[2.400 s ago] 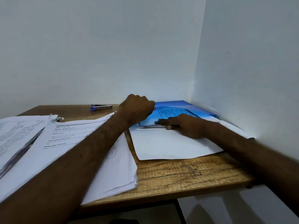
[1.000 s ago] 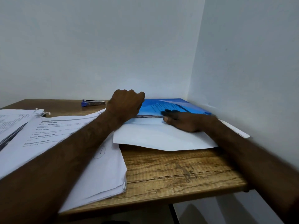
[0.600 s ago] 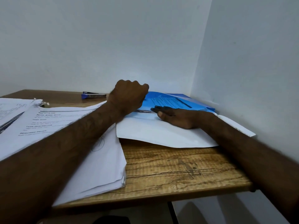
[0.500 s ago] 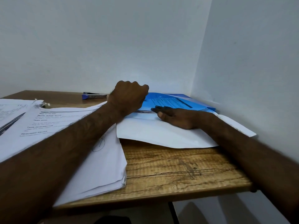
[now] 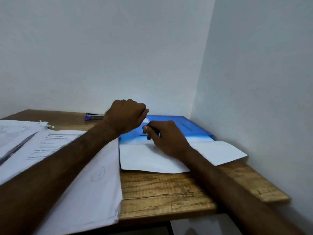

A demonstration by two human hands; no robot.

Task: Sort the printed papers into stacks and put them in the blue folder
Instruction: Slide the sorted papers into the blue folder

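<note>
The blue folder (image 5: 186,128) lies in the table's far right corner against the walls. White sheets (image 5: 152,158) stick out from under its front edge towards me. My left hand (image 5: 126,116) is a fist at the folder's left edge, fingers curled down at the cover; the grip itself is hidden. My right hand (image 5: 166,139) rests its heel on the white sheets, with thumb and curled fingers pinched at the folder's front edge. A small white patch shows between the two hands. A thick stack of printed papers (image 5: 76,167) lies under my left forearm.
More printed sheets (image 5: 15,134) are spread at the far left of the wooden table (image 5: 169,192). A blue stapler (image 5: 94,116) lies by the back wall. Walls close in behind and on the right. The table's front edge is near me.
My right hand went from lying flat on the sheets to curling its fingers at the folder's front edge. The left fist rose slightly. The folder's cover now lies lower, and the printed page inside is hidden.
</note>
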